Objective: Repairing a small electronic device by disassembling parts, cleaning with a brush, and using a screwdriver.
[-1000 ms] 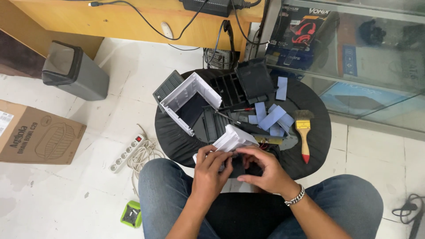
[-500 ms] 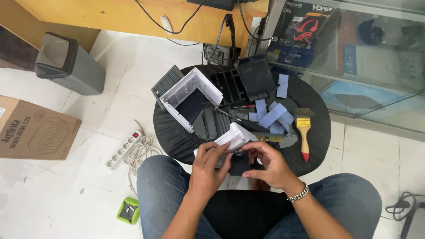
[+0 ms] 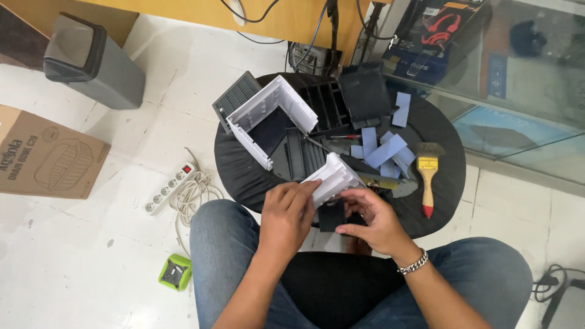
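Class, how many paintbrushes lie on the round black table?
1: the paintbrush lies at the table's right side, bristles away from the person; others may be hidden under parts.

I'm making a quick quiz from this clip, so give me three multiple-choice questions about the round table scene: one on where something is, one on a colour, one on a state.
1. Where does the paintbrush lie?
A. on the round black table, at its right side
B. on the floor by the power strip
C. on the cardboard box

2. What colour is the brush's handle tip?
A. green
B. red
C. white

3. What are the two hands doing?
A. resting on the knees
B. both on a small black part beside a white ribbed piece
C. holding the brush

Answers: 1 A, the brush rests on the tabletop's right side. 2 B, the end is red. 3 B, the left hand and right hand meet at that part.
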